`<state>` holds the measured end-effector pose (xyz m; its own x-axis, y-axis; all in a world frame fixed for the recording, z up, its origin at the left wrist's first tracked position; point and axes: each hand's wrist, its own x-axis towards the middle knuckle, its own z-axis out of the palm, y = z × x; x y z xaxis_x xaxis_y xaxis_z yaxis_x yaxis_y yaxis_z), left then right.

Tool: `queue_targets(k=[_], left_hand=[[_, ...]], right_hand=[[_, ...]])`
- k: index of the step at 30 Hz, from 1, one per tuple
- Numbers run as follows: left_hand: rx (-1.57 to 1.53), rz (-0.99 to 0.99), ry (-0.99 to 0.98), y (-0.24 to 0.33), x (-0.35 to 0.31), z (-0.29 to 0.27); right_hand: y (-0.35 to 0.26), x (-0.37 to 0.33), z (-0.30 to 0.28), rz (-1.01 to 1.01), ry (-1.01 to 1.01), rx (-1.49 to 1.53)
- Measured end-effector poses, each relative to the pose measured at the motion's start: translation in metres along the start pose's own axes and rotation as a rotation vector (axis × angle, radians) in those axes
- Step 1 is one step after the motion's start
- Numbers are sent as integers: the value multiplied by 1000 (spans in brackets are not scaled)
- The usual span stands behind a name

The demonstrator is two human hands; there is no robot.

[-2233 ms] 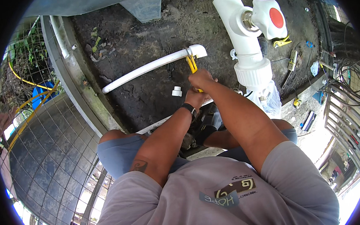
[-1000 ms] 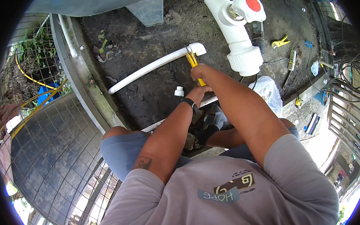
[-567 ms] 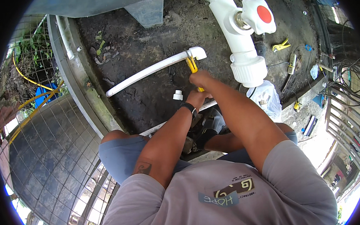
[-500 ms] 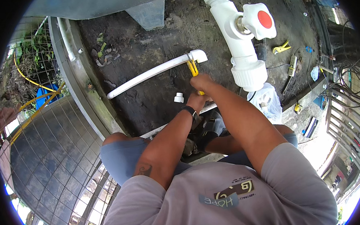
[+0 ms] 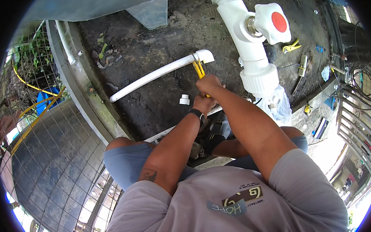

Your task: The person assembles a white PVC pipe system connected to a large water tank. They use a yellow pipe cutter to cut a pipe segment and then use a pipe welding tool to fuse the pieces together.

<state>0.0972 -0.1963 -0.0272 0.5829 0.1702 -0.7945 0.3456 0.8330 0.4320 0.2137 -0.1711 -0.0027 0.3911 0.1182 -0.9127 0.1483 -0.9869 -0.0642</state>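
Observation:
Yellow-handled pliers (image 5: 198, 69) sit with their dark jaws around a white pipe (image 5: 150, 77), just beside the white elbow fitting (image 5: 205, 56) at its end. My right hand (image 5: 209, 84) is closed around the handles. Right below it, my left hand (image 5: 204, 103) is closed at the handles' near end; its fingertips are partly hidden. The pipe lies slantwise on the dark floor, its other end off to the left. A small white pipe fitting (image 5: 184, 99) rests on the floor to the left of my hands.
A large white valve assembly (image 5: 249, 49) with a red-centred knob rises right of my hands. Beneath it is a clear plastic bag (image 5: 280, 107). Farther right lie another yellow-handled tool (image 5: 291, 47) and a yellow tape measure (image 5: 308, 109). Wire mesh (image 5: 54, 165) runs along the left.
The pliers' yellow handles show slightly wider apart near the jaws. Both hands keep their hold at nearly the same spot. The view has shifted a little, moving the valve rightward.

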Motion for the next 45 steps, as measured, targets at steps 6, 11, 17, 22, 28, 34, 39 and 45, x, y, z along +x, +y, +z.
queue_targets(k=[6,11,17,22,28,34,39,45], left_hand=[[-90,-33,62,20,-10,15],[-168,28,79,8,-4,14],[43,46,115,-11,13,5],[72,-24,15,-1,9,9],[-1,-51,-141,11,-6,6],[13,26,-126,-11,15,-4],[-13,-70,-28,5,4,4],[-52,-97,-96,11,0,-2]], right_hand=[[0,0,-2,39,30,-7],[-8,-15,-4,58,124,-71],[-11,-23,-13,14,50,-79],[-1,18,1,-45,41,8],[-1,41,-1,18,-121,153],[-3,16,-4,-23,-94,135],[0,7,-12,-99,-109,136],[-8,-13,-21,-211,-74,-8]])
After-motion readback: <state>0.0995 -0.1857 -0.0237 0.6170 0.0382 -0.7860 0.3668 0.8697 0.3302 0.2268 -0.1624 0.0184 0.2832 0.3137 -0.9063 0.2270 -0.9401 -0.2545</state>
